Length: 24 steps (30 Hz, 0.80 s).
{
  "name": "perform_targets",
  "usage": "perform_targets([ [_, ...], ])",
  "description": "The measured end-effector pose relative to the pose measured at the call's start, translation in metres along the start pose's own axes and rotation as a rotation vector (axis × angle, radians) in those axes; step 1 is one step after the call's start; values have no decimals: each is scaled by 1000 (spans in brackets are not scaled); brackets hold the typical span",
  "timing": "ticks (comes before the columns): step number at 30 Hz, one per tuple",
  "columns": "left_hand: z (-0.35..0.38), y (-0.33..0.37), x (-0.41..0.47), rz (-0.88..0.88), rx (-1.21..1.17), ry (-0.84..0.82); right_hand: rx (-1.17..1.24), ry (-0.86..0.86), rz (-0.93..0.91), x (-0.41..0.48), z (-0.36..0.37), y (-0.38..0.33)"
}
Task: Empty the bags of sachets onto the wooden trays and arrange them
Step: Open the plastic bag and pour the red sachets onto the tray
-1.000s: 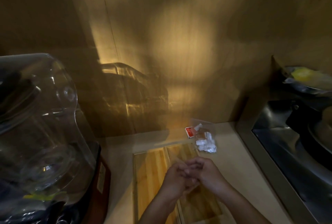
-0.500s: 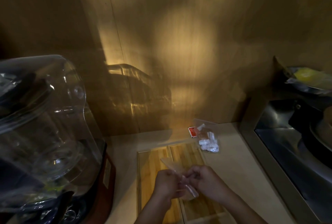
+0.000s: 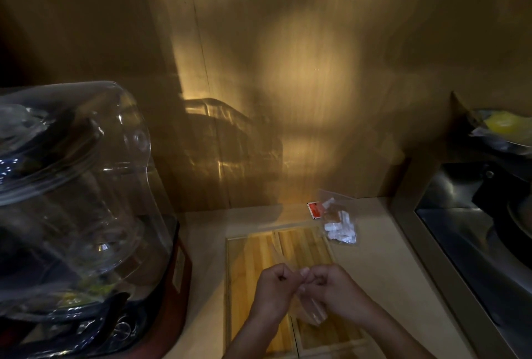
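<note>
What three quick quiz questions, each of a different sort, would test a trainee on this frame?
1. True or false: the left hand and the right hand both grip one clear plastic bag above the two wooden trays.
2. Multiple choice: where does the second clear bag of white sachets lie? A) on the left tray B) on the beige counter past the trays' far right corner C) in the steel sink
3. Fill in: the small flat sachet beside that second bag is coloured ____.

Key: 1 true; 2 B; 3 red.
</note>
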State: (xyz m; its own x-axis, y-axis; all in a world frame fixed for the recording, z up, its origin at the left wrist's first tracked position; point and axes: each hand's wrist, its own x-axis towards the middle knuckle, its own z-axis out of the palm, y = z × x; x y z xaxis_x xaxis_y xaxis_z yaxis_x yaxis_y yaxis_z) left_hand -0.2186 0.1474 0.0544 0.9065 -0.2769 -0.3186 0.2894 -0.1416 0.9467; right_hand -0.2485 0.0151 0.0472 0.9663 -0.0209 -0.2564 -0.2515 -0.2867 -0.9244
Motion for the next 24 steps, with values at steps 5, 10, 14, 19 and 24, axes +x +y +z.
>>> perform_targets([
  [5, -1, -3, 2, 22, -42, -4, 29, -22, 22, -4, 1, -3],
  [10, -2, -4, 5, 89, -89, 29, -16, -51, 32, -7, 1, -11],
  [14, -4, -7, 10, 136, -114, 131, -29, -217, 117, -11, -4, -20],
  [19, -8, -6, 6, 8, 117, -35, -109, -166, 138, -6, -2, -21],
  [24, -15, -1, -5, -157, 89, -277, -50, -149, 120, -3, 1, -19],
])
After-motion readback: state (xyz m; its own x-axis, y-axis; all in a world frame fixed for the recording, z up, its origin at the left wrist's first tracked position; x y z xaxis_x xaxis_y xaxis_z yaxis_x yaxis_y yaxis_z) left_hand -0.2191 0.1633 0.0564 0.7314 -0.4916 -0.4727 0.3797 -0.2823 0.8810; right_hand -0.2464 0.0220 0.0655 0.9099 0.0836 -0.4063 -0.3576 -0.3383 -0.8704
